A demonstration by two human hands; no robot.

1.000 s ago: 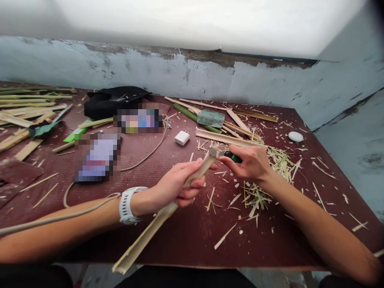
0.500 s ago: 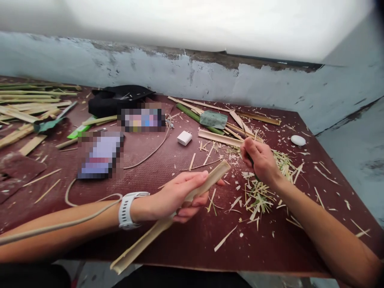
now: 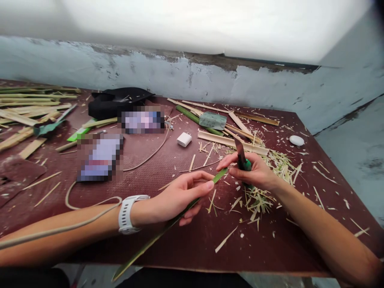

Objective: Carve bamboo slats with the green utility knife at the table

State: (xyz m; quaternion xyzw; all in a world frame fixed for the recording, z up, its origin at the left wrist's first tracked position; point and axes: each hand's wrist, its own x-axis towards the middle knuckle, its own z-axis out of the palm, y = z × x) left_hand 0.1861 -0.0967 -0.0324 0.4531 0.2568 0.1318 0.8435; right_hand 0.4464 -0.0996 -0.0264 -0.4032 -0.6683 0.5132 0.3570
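My left hand (image 3: 180, 196), a white watch on its wrist, is closed around a long split bamboo strip (image 3: 147, 248). The strip's green outer face shows, and its lower end slants down past the table's front edge. My right hand (image 3: 259, 172) grips a knife (image 3: 240, 150) with a green and dark handle, its blade pointing up and away. The right fingertips are at the strip's upper end; whether they press on it I cannot tell. Bamboo shavings (image 3: 259, 200) lie in a pile under and beside my right hand.
Split bamboo pieces (image 3: 234, 139) and a greenish block (image 3: 213, 120) lie behind my hands. A white charger (image 3: 184, 139), two blurred phones (image 3: 102, 158), a cable (image 3: 150, 154) and a black cloth item (image 3: 120, 100) are left. A white oval object (image 3: 297, 140) sits right.
The bamboo strip has turned over in my left hand, from its pale hollow side to its green side. My right hand has moved left and down to its end, the knife blade now upright.
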